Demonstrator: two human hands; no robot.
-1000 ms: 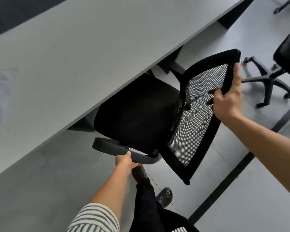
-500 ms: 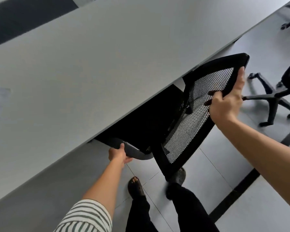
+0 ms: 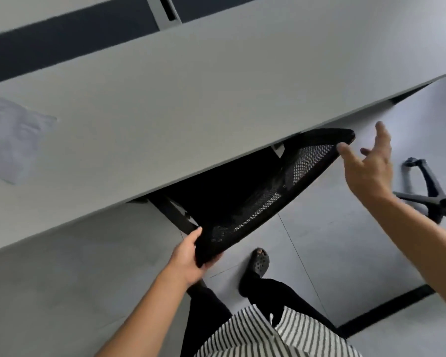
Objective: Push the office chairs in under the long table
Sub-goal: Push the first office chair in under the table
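Long pale grey desk [image 3: 216,94] is running diagonally across the view. Black mesh-backed office chair [image 3: 255,199] is sitting with its seat under the desk edge; only the backrest is showing out from beneath it, tilted toward the person.

Left hand [image 3: 188,256] is gripping the lower left corner of the mesh backrest, fingers curled around the black frame. Right hand [image 3: 368,163] is spread open just beside the upper right corner of the backrest, holding nothing; one fingertip is at the frame edge, contact uncertain.

Second office chair's black star base [image 3: 433,199] is standing on the grey tiled floor [image 3: 332,253], right of the desk chair and well apart from it. A crumpled pale sheet [image 3: 13,140] is lying on the desk, far left of the chair.

Black perforated clog [image 3: 259,261] and black trousers are showing below the backrest; striped shirt [image 3: 268,333] at bottom edge.

No readable writing, labels or brand marks anywhere in view.
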